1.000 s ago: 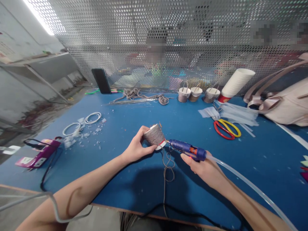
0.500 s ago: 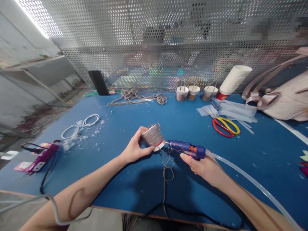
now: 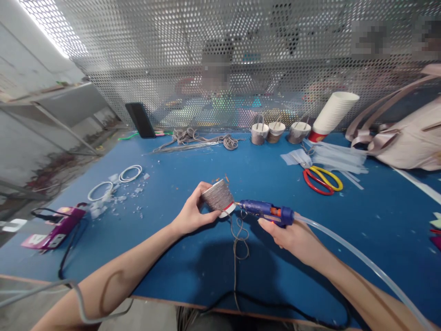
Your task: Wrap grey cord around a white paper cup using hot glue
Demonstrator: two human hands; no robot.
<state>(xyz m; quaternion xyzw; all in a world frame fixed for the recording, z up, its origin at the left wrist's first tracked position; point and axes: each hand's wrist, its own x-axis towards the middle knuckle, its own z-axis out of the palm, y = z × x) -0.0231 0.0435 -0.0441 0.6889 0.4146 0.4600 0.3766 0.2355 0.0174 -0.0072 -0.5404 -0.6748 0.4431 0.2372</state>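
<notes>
My left hand (image 3: 193,209) is closed round a paper cup (image 3: 218,196) wrapped in grey cord, tilted over the blue table. A red band and a white strip show at the cup's lower end. My right hand (image 3: 291,238) grips a blue glue gun (image 3: 265,212), its tip at the red band; whether it touches cannot be made out. A clear glue stick (image 3: 347,243) runs out of the gun's back. From the cup a loose grey cord (image 3: 235,257) trails in loops down to the table's front edge.
Scissors (image 3: 320,180) and translucent strips (image 3: 339,156) lie right. Behind them stand stacked paper cups (image 3: 333,116), several small cord-wrapped cups (image 3: 259,134) and a pale bag (image 3: 413,133). Left are white rings (image 3: 130,173), scraps and a purple power strip (image 3: 55,227). Grey cord bundles (image 3: 186,136) and a phone (image 3: 140,120) sit at the back.
Almost nothing differs. The view has shifted slightly; the cup, the glue gun and both hands keep their places relative to each other.
</notes>
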